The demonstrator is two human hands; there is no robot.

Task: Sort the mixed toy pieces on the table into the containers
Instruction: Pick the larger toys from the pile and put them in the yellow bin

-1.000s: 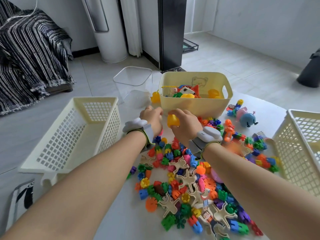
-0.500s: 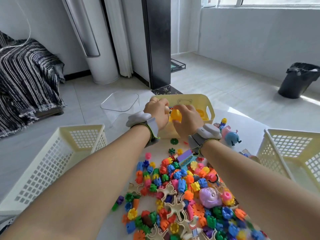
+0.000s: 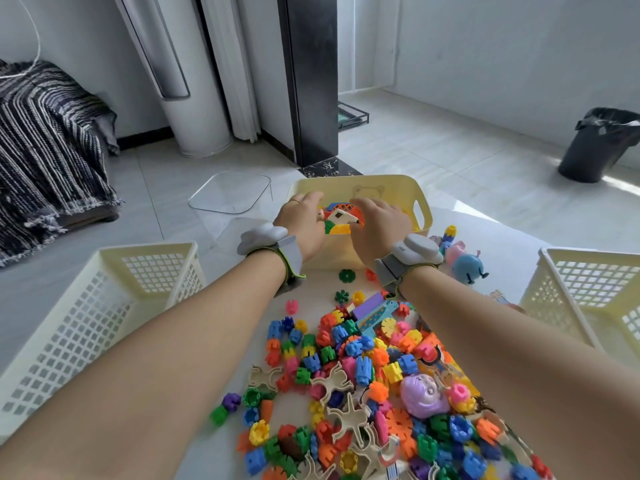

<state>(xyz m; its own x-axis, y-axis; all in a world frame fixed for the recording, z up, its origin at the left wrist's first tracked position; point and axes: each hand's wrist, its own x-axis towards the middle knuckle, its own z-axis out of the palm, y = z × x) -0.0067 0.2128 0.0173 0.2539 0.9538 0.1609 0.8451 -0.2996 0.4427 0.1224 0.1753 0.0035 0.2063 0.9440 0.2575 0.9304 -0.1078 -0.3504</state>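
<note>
left hand (image 3: 301,220) first: fingers bent down over the near-left rim of the yellow bin (image 3: 388,190), tips dipping inside and hidden, so i cannot tell whether they grip anything. there's a ring on one finger. right hand (image 3: 377,226) now: palm down, fingers spread and nearly straight, hovering over the bin's contents, and nothing is visibly held in it. between the two hands, inside the bin, there's a yellow piece (image 3: 341,230) just beside the right thumb side, with a white block (image 3: 341,216) and an orange grid piece (image 3: 341,206) behind it. whether the yellow piece touches either hand, i can't say.

out to the wrists: each carries a grey strapped device, left (image 3: 263,235) and right (image 3: 419,249). both forearms reach in from the bottom corners over the white table (image 3: 322,285).

between the arms lies the big pile of toy pieces (image 3: 363,368), unsorted: small notched blocks in many colours, beige flat shapes, and a purple figure head (image 3: 422,394) on the right side. a green flower piece (image 3: 346,275) sits alone just in front of the bin. a blue figure (image 3: 467,268) stands to the bin's right, near the right wrist.

wider still: a cream lattice basket (image 3: 86,323) at the table's left, a second lattice basket (image 3: 588,282) at the right, and a clear container (image 3: 230,194) just left of the yellow bin. on the floor beyond, a black waste bin (image 3: 602,143) far right.
</note>
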